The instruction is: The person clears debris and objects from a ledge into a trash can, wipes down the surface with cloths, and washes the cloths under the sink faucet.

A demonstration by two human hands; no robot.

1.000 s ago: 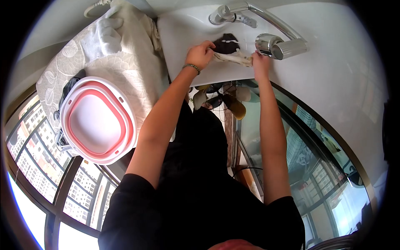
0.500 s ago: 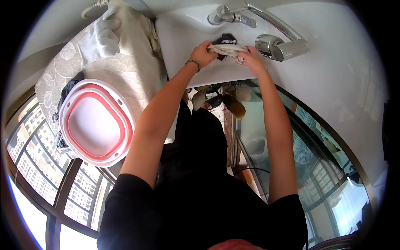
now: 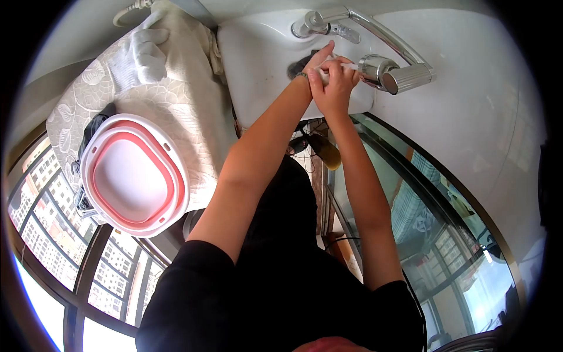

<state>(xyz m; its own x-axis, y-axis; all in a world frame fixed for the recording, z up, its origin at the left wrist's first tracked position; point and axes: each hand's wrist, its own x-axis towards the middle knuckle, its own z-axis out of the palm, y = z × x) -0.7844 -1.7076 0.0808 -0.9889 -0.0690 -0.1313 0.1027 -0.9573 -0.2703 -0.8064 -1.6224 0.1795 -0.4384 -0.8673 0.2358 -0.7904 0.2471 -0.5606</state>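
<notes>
Over the white sink basin (image 3: 252,73) my two hands are pressed together with a bunched, wet-looking white cloth (image 3: 322,73) between them. My right hand (image 3: 336,84) lies over it with curled fingers. On the far side, my left hand (image 3: 317,58) grips the same cloth; its upper edge shows, while most of its fingers are hidden behind the right hand. A dark piece of cloth (image 3: 300,66) lies in the basin just beside my left hand. The chrome faucet (image 3: 384,35) arches to the right, its wide cylindrical end close to my right fingers.
Left of the sink, a patterned cloth cover (image 3: 193,111) carries a pink-and-white collapsible basin (image 3: 132,179) and a white glove (image 3: 146,56). Below the sink several shoes (image 3: 325,151) hang or lie. A glass panel (image 3: 404,217) is to the right, windows (image 3: 53,211) to the left.
My hands held the white cloth stretched between them; now they have come together and bunched it. They have shifted slightly right, nearer the faucet end. My left forearm has swung right.
</notes>
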